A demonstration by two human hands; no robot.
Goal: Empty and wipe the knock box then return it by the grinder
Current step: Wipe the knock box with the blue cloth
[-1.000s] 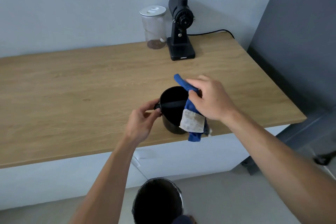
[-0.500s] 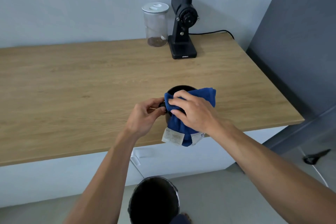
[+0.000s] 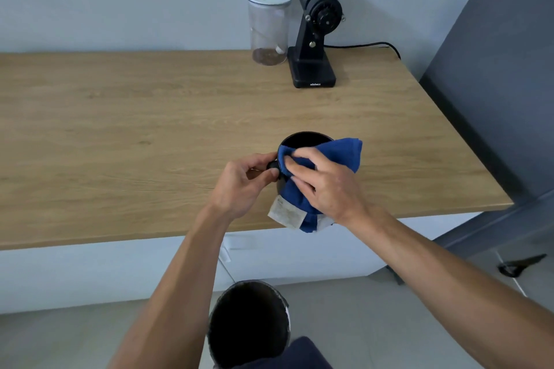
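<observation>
The black round knock box (image 3: 305, 139) stands on the wooden counter (image 3: 150, 135) near its front edge. My left hand (image 3: 244, 186) pinches the black end knob of its bar on the left side. My right hand (image 3: 325, 186) presses a blue cloth (image 3: 341, 150) over the box's rim and front; a white label hangs from the cloth's lower end. Most of the box is hidden under cloth and hands. The black grinder (image 3: 316, 33) stands at the back of the counter.
A clear jar (image 3: 269, 28) with a white lid and some coffee beans sits left of the grinder. The grinder's cable (image 3: 365, 45) runs to the right. A dark bin (image 3: 248, 323) stands on the floor below me. A grey wall (image 3: 494, 69) bounds the counter's right end.
My right hand has brought the cloth down from above the box onto its rim and spread it over the opening. My left hand has stayed on the bar's end.
</observation>
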